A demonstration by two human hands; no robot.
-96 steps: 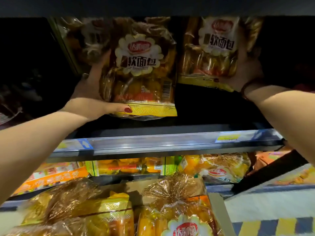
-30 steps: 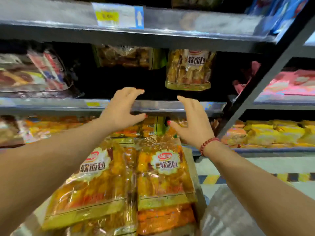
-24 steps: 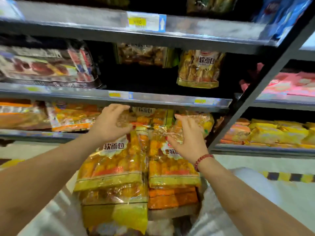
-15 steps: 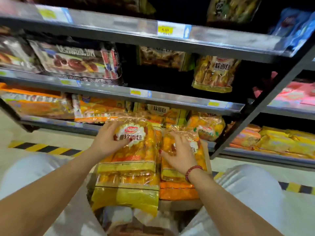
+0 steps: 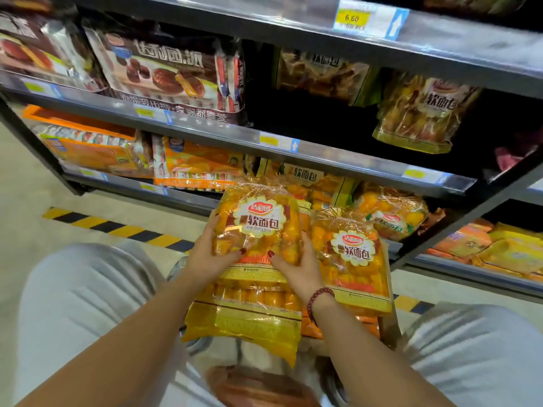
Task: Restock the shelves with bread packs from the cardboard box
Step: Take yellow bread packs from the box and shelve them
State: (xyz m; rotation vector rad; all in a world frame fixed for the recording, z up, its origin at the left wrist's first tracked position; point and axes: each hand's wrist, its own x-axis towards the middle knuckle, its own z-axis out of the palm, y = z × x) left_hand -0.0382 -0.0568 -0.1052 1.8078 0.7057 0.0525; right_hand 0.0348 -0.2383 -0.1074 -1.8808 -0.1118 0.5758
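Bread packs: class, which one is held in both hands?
The left top pack, gripped by the left hand and right hand; the pack to its right lies untouched.

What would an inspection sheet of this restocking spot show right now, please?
Surface: middle shelf, with a dark gap beside one shelved soft-bread bag.
Job's things: bread pack held above the other packs; second pack beside it, yellow pack beneath.
Clutter: chocolate pie bags on the same shelf; orange packs one shelf below.
Grips: left hand and right hand both grip the bread pack's lower half.
Cables: nothing seen.
Surroundings: yellow-black floor tape; price tag reading 6.60; pale trouser knees.
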